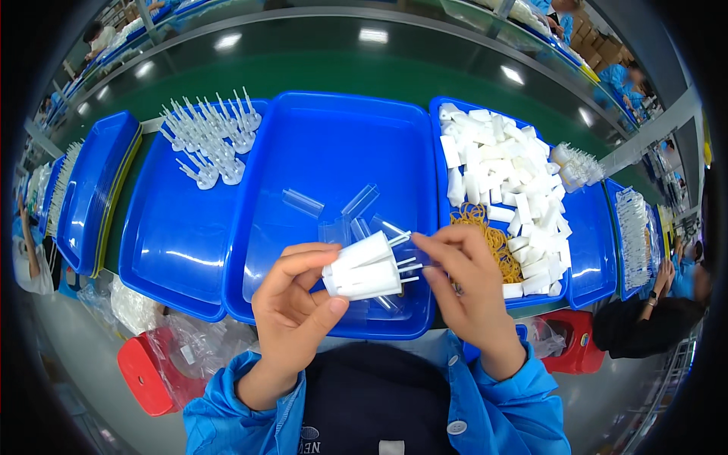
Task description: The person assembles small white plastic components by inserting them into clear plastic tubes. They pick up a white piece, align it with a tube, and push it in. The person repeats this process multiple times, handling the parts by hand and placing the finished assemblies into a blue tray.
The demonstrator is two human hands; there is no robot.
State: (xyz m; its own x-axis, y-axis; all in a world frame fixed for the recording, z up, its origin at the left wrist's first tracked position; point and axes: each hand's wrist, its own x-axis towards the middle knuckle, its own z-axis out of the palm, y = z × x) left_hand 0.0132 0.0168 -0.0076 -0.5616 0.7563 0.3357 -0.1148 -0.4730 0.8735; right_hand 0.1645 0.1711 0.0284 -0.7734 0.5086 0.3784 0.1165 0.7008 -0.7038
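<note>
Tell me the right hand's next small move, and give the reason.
Probably the right hand should gently gather the thin rods together: their ends splay apart, its fingertips are right beside them, and the left hand steadies the bundled white pieces.

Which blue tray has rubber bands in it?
The tray just right of the middle tray: only it shows rubber bands, beside a heap of white blocks.
</note>
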